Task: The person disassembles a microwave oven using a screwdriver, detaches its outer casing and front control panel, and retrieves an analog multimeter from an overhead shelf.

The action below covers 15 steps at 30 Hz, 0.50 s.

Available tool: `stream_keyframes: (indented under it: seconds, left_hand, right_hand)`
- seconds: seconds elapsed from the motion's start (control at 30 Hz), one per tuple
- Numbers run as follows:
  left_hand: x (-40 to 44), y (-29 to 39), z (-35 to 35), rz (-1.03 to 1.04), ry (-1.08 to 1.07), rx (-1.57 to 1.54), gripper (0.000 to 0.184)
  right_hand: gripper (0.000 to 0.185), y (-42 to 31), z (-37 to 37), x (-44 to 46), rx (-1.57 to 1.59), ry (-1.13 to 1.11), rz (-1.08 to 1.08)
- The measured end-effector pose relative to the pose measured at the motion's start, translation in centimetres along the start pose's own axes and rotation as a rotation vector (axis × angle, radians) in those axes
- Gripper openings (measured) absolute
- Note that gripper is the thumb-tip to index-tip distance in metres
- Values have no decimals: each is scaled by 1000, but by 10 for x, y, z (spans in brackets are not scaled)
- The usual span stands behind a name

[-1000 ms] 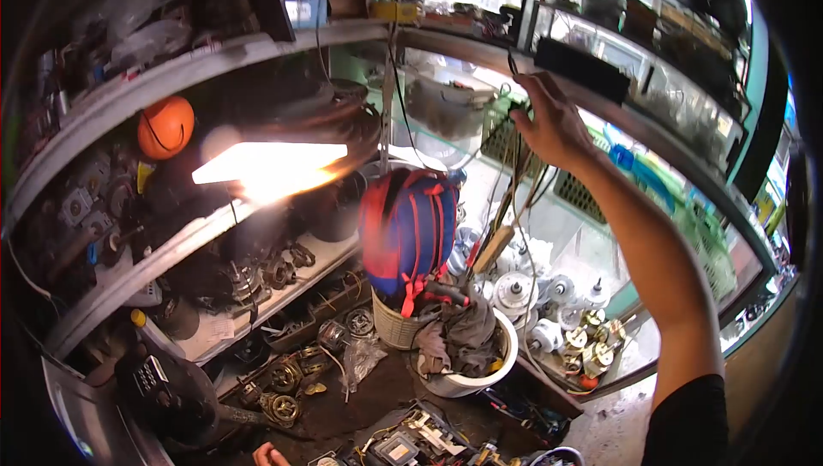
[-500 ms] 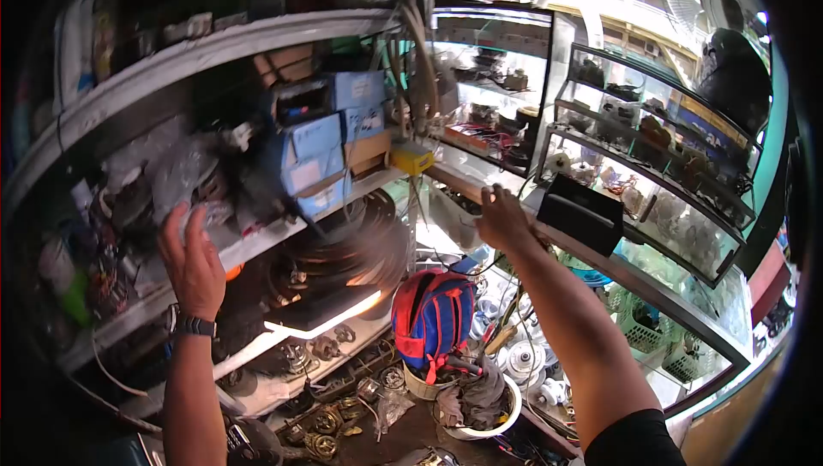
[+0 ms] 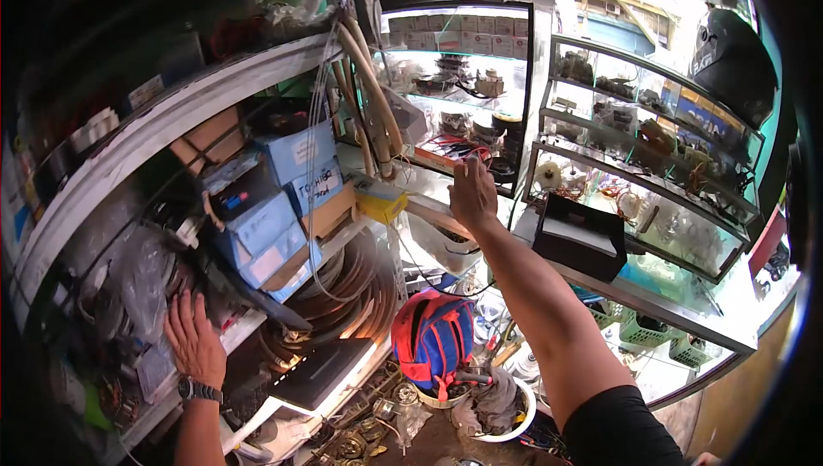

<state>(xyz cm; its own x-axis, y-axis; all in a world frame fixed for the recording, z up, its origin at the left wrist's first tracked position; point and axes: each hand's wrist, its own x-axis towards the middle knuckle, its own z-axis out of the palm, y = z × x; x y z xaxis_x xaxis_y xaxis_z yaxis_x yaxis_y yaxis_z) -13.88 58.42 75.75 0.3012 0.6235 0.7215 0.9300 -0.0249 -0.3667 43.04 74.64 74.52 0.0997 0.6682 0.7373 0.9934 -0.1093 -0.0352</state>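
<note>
My left hand (image 3: 196, 339), with a watch at the wrist, lies flat with its fingers stretched out at the shelf's front edge. Just beyond its fingertips is a clear plastic bag (image 3: 141, 282) among parts. My right hand (image 3: 474, 196) is raised in front of the glass display case (image 3: 525, 123), fingers curled in. Whatever those fingers hold, if anything, is hidden. Red wires (image 3: 454, 145) show in the case just behind that hand. A yellow box (image 3: 380, 203) sits to its left, and a black box (image 3: 581, 239) stands on the counter to its right.
Blue boxes (image 3: 261, 239) are stacked on the left shelf, above coiled tubing (image 3: 343, 290). On the floor are a red and blue backpack (image 3: 433, 337), a white bucket (image 3: 525, 414) with grey cloth and scattered metal parts (image 3: 351, 442). Cords hang in the middle. Glass shelves (image 3: 643, 140) stand right.
The view has shifted, and the blue boxes appear further left and lower. My left hand has come down toward the shelf edge. My right hand has risen and moved left toward the display case.
</note>
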Motion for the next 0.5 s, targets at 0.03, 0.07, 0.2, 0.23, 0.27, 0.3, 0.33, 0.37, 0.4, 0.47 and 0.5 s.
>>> stream_keyframes:
  seconds: [0.03, 0.07, 0.2, 0.23, 0.27, 0.3, 0.33, 0.37, 0.4, 0.47, 0.5]
  left_hand:
    - [1, -1, -2, 24, -18, -10, 68]
    - [1, -2, 1, 49, 15, -3, 68]
    - [3, -2, 1, 48, -22, -11, 65]
    - [3, -2, 1, 34, -47, -19, 65]
    - [3, -1, 1, 21, -71, -25, 65]
    - [4, -1, 0, 24, -70, -19, 64]
    - [4, -1, 0, 27, -61, -18, 64]
    - [3, -1, 1, 18, -82, -20, 64]
    - [5, 0, 0, 8, -106, -21, 64]
    - [7, 2, -3, -2, -117, -15, 62]
    - [8, 2, -2, -8, -105, -31, 58]
  right_hand:
    - [46, -2, 0, 10, -41, 17, 50]
    - [46, -2, 4, 18, -33, 18, 63]
    - [24, 17, 46, 42, -218, 137, 111]
    - [22, 16, 42, 45, -192, 54, 123]
    - [20, 15, 38, 47, -163, -27, 136]
    - [17, 16, 38, 47, -153, 29, 126]
    - [17, 16, 37, 47, -153, 37, 132]
    - [18, 16, 34, 48, -167, 61, 107]
    - [20, 15, 29, 49, -181, 82, 81]
    - [23, 13, 20, 51, -168, 116, 59]
    - [22, 10, 13, 50, -167, 117, 62]
